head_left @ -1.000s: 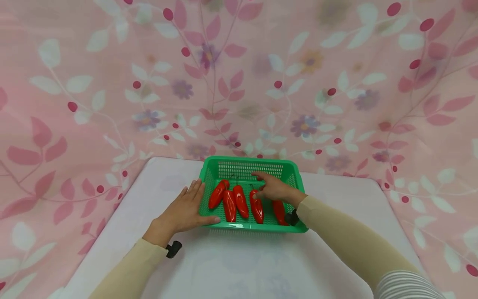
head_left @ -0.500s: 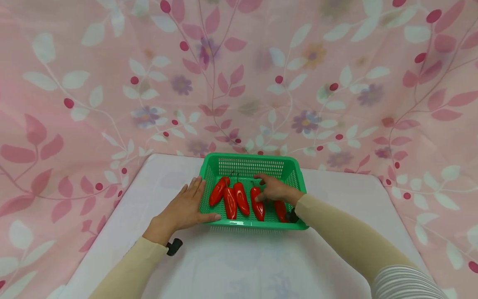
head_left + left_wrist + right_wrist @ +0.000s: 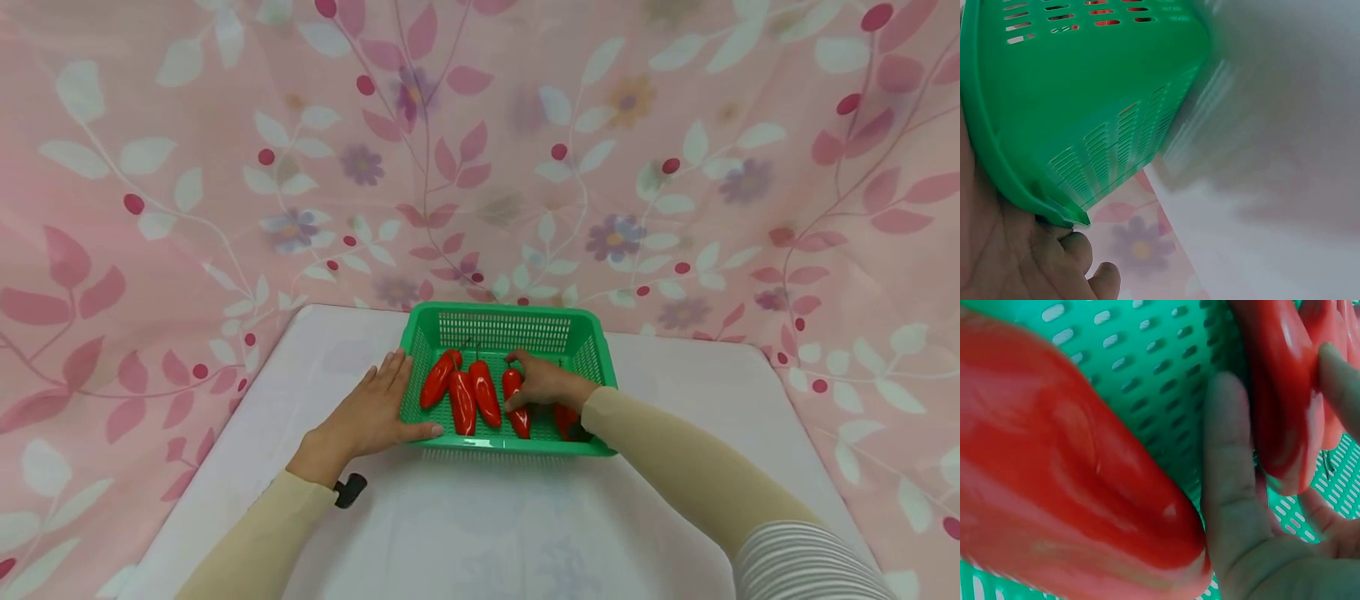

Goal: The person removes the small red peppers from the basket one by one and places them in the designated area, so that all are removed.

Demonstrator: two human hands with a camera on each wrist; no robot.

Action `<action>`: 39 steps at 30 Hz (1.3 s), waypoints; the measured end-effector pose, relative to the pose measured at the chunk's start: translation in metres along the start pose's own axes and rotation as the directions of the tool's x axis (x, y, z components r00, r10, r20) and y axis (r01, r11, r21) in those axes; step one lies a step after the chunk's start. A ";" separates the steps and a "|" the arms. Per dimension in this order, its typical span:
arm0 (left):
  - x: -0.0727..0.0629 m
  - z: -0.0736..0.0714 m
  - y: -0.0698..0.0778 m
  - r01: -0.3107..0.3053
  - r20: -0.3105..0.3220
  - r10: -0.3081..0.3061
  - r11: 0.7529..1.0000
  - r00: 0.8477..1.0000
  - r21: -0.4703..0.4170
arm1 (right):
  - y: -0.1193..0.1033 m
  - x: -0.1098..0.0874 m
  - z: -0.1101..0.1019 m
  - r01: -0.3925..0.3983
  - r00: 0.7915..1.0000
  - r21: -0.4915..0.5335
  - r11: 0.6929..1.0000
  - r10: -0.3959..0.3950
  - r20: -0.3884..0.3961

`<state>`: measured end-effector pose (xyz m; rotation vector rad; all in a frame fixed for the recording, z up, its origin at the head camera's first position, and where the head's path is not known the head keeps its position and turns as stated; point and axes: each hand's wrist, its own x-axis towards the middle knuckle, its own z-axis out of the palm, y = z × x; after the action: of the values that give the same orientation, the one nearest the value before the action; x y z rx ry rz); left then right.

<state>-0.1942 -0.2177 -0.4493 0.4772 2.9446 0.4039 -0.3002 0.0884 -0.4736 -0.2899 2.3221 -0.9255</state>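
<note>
A green plastic basket (image 3: 480, 444) holds several long, glossy red peppers. My left hand (image 3: 365, 422) lies with straight fingers along the basket's left rim, its thumb on the front rim; the left wrist view shows the palm against the green side wall (image 3: 1054, 94). Inside the basket, my right hand (image 3: 546, 383) has its fingers and thumb around a red pepper (image 3: 519, 427) right of the middle. In the right wrist view, fingers flank that pepper (image 3: 1285, 394), while another pepper (image 3: 1072, 462) lies beside the hand. That neighbour (image 3: 564, 422) is partly hidden under the right wrist.
Three more red peppers (image 3: 462, 404) lie in the basket's left half, two touching or overlapping. The basket stands on a white-covered table (image 3: 450, 533). Behind it hangs a pink floral cloth (image 3: 495, 167).
My right hand has lowered onto the pepper and its fingers have closed round it. The left hand stays on the rim. The head view has shifted slightly.
</note>
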 end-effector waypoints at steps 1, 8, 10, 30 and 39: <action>0.000 0.000 0.001 0.001 0.001 -0.001 1.000 1.000 -0.001 | -0.001 -0.001 0.000 -0.012 1.000 0.009 1.000 0.012 0.006; -0.001 -0.002 0.001 0.002 0.008 -0.002 1.000 1.000 -0.014 | -0.005 0.002 -0.002 0.026 0.998 -0.035 0.999 -0.028 -0.056; -0.001 -0.002 0.001 0.001 0.011 0.000 1.000 1.000 -0.020 | -0.004 0.004 -0.004 0.053 0.995 -0.023 0.998 -0.055 -0.085; 0.002 -0.005 -0.002 -0.014 0.031 0.015 0.999 0.999 -0.051 | -0.012 -0.008 -0.032 0.170 0.965 0.184 0.968 -0.126 -0.231; 0.004 -0.002 -0.002 -0.021 0.023 0.022 0.999 0.999 -0.035 | -0.015 -0.028 -0.046 0.169 0.960 0.199 0.965 -0.115 -0.257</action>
<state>-0.1988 -0.2186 -0.4485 0.5065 2.9075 0.4483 -0.3067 0.1138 -0.4242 -0.2670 2.4134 -1.3459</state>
